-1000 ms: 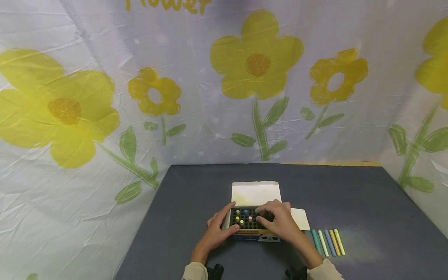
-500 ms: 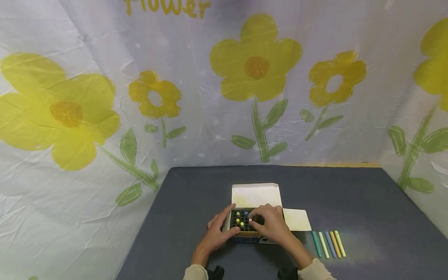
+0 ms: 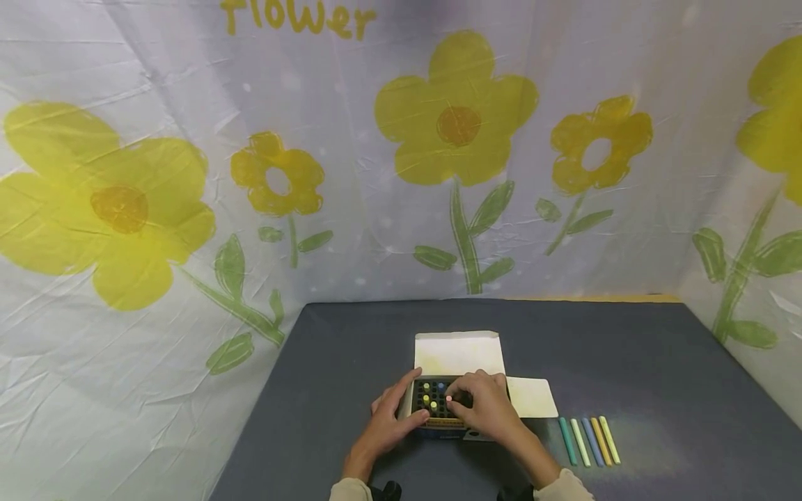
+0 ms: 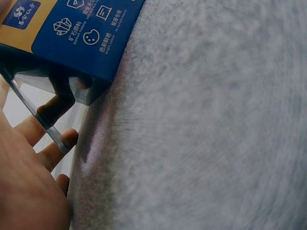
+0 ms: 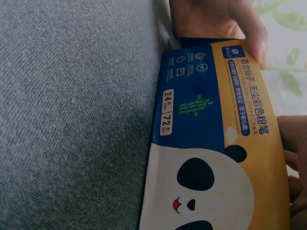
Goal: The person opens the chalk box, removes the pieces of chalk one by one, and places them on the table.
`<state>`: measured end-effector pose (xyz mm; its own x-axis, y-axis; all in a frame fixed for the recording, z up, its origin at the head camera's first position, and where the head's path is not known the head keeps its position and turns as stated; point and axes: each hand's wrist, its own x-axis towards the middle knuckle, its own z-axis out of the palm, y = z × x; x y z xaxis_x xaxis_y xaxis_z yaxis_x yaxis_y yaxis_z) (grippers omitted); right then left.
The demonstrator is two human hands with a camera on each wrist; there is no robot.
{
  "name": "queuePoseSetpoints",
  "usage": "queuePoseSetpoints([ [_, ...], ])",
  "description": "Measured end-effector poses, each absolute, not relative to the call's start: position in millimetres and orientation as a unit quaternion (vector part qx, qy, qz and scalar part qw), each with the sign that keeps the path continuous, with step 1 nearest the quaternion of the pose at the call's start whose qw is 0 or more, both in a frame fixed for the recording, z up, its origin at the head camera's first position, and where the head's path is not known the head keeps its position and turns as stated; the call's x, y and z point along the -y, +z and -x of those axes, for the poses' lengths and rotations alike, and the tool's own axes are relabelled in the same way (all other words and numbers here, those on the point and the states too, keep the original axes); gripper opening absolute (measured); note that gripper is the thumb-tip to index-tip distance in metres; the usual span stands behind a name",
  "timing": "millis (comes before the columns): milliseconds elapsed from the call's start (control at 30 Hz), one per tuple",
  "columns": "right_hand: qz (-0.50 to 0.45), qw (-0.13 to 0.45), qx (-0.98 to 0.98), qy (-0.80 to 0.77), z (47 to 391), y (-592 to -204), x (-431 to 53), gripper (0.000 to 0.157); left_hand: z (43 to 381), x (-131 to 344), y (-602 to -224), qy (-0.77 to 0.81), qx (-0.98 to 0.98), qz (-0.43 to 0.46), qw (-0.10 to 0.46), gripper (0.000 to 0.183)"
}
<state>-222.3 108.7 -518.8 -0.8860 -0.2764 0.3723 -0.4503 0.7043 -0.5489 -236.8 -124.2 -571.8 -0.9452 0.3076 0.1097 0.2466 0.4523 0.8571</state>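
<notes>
A chalk box [image 3: 441, 431] stands with its lid raised in the head view; its printed sides, blue and yellow with a panda face [image 5: 216, 187], show in the right wrist view. Inside, a black holder with round holes bears several yellow-green chalks [image 3: 426, 399] and a blue chalk [image 3: 441, 386]. My left hand [image 3: 390, 417] grips the box's left end, thumb on the front rim and fingers along the side. Over the right half of the holder, my right hand [image 3: 490, 407] pinches the top of a pink chalk [image 3: 448, 399] with thumb and index finger. The holes beneath this hand are hidden.
Right of the box several chalks lie side by side: teal [image 3: 568, 442], pale [image 3: 580, 442], blue [image 3: 592, 442], orange [image 3: 601, 441] and yellow [image 3: 610, 440]. A white side flap [image 3: 532, 397] sticks out rightward. The dark grey table [image 3: 351, 348] ends at a flower-painted sheet [image 3: 363, 264].
My right hand has moved left across the holder and now has the pink chalk between thumb and finger. The left hand stays on the box. The head view has tilted slightly.
</notes>
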Motion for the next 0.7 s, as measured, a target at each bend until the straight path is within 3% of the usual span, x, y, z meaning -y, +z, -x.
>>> queuePoseSetpoints([
  [433, -0.207, 0.154, 0.902, 0.347, 220.8, -519.4, -109.1, 0.009, 237.4, 124.7, -574.3, 0.501, -0.849, -0.163, 0.034, 0.072],
  [700, -0.228, 0.206, 0.876, 0.372, 221.5, -521.4, -108.3, 0.012, 238.1, 124.6, -574.0, 0.5, -0.849, -0.166, 0.029, 0.072],
])
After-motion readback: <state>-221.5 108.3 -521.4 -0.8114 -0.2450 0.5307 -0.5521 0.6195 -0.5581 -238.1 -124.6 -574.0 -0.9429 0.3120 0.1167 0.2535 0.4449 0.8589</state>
